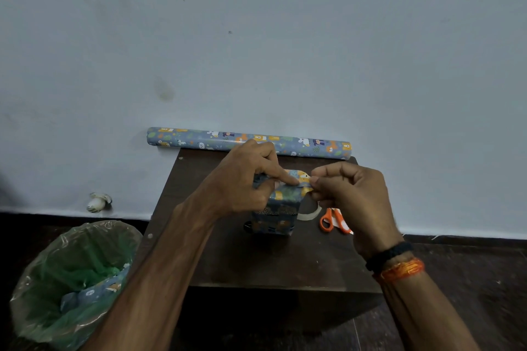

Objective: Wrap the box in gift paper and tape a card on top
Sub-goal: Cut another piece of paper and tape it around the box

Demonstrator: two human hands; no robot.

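Note:
A box [278,212] covered in blue animal-print gift paper stands upright on a small dark wooden table [256,265]. My left hand [245,182] grips the box's upper left side, its index finger pressing the folded paper on top. My right hand [348,194] pinches the paper flap, or a strip of tape, at the top right edge; which of the two I cannot tell. A roll of clear tape [309,214] lies just right of the box, partly behind my right hand. No card is visible.
A roll of the same gift paper [248,141] lies along the table's far edge against the wall. Orange-handled scissors [332,221] rest right of the tape. A bin [71,279] lined with green plastic, holding paper scraps, stands on the floor at left.

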